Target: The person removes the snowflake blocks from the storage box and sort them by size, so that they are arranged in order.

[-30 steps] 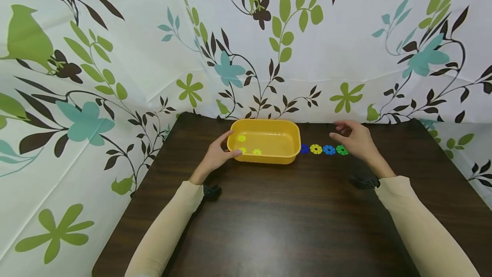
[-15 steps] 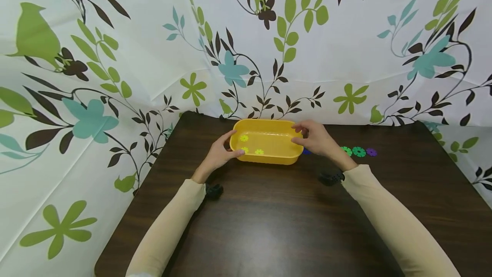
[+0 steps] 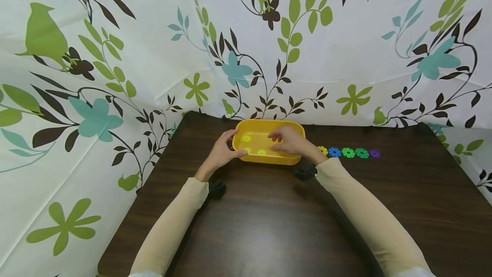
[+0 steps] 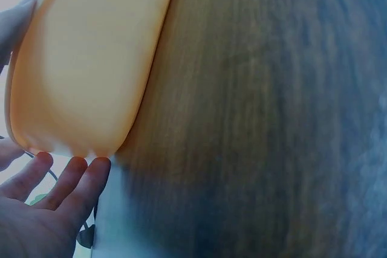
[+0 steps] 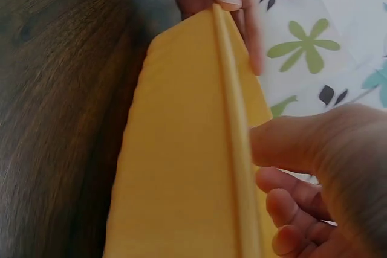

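Note:
A yellow plastic basket [image 3: 265, 159] stands at the back of the table, with several yellow notched discs [image 3: 246, 139] at its left end. My left hand [image 3: 221, 151] holds that end, thumb at the front rim; in the left wrist view its fingertips [image 4: 74, 164] press the end wall. Over the basket's right half hovers my right hand [image 3: 290, 140], fingers loosely bent and nothing visible in them. In the right wrist view the right thumb [image 5: 281, 143] is right at the long rim, with the other fingers curled over the inside.
A row of notched discs lies right of the basket: yellow [image 3: 323, 151], blue [image 3: 335, 152], two green [image 3: 348, 152] and a smaller purple one [image 3: 375, 154]. A patterned curtain [image 3: 261, 54] hangs behind the dark wooden table [image 3: 246, 217].
My right hand has moved left from above the disc row to inside the basket's outline, uncovering the row's right end. The left hand keeps its hold on the basket.

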{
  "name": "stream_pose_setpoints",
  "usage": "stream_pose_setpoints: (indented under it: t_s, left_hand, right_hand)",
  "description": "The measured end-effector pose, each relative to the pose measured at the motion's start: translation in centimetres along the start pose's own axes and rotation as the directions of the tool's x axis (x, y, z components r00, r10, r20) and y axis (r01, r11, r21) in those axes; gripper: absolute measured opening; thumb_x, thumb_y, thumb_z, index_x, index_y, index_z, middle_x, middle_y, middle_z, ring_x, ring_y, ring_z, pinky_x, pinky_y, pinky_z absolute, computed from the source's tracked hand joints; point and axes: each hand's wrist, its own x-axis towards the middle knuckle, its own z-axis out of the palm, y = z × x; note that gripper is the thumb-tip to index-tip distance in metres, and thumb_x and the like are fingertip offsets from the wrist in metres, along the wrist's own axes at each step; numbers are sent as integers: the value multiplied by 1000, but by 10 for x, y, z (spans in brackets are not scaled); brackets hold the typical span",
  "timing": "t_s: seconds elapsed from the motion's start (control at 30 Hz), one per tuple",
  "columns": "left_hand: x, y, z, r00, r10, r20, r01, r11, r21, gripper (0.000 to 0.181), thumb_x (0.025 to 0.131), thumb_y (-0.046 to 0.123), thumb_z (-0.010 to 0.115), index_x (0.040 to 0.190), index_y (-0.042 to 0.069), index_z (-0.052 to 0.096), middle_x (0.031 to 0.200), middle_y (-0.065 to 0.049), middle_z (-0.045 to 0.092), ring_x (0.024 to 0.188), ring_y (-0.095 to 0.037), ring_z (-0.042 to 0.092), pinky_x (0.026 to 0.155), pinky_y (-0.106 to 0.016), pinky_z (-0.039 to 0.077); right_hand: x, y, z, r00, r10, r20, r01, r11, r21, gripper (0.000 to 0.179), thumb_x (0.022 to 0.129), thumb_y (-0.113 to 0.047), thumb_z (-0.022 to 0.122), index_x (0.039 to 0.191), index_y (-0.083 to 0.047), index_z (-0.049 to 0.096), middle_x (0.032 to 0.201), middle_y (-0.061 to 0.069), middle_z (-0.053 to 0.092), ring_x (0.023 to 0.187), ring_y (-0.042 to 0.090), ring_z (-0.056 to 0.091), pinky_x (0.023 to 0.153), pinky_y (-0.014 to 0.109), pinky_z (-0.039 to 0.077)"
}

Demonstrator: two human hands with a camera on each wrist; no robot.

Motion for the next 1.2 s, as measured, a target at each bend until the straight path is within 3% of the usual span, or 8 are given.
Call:
stream_pose_setpoints:
  t_s: [0.23,0.43,0.6,0.8,1.03,1.2]
  left_hand:
    - [3,3,3,1000,4,-21,-5,1000,-19,93,89,27,92,166,6,44,178,-11,31,147,-38,51,113,-54,56]
    - [3,4,5,1000,4,-29,-5,1000,-27,93,89,26,93,165,5,44,177,-10,31,148,-39,50,115,-55,55]
    - [3,3,5,999,10,-38,-10,1000,-15,93,89,27,92,165,5,44,177,-11,32,147,-39,51,114,-56,56]
    - [3,2,4,999,19,-37,-19,1000,-12,93,89,30,92,165,6,45,177,-10,32,144,-38,52,111,-53,58]
    - [3,0,3,999,15,-43,-15,1000,5,93,89,31,92,166,7,44,178,-10,32,143,-37,52,109,-51,59]
    - [1,0,3,999,-2,-37,2,1000,-1,93,89,29,92,166,6,44,178,-10,32,145,-37,50,112,-52,58]
  right_hand:
    - [19,-4,12,992,17,127,-12,999,-34,39,95,-11,82,132,-1,76,125,16,79,115,31,71,104,48,59]
    - [29,0,19,979,-9,202,17,999,-39,35,95,-4,79,131,-2,78,122,16,80,113,31,72,106,47,60]
    - [34,2,22,969,28,244,-25,1000,-15,36,96,-2,79,132,-5,78,126,15,79,115,31,72,109,48,59]
    - [39,3,24,962,17,274,-11,1000,-22,30,96,-2,80,126,-6,81,124,13,80,113,28,72,108,47,60]
    - [42,3,24,957,45,286,-50,999,9,22,93,4,78,112,-8,77,111,10,75,99,24,64,97,40,59]
    - [42,3,23,942,61,331,-73,997,23,28,94,8,74,116,-10,75,114,12,72,100,25,61,93,35,58]
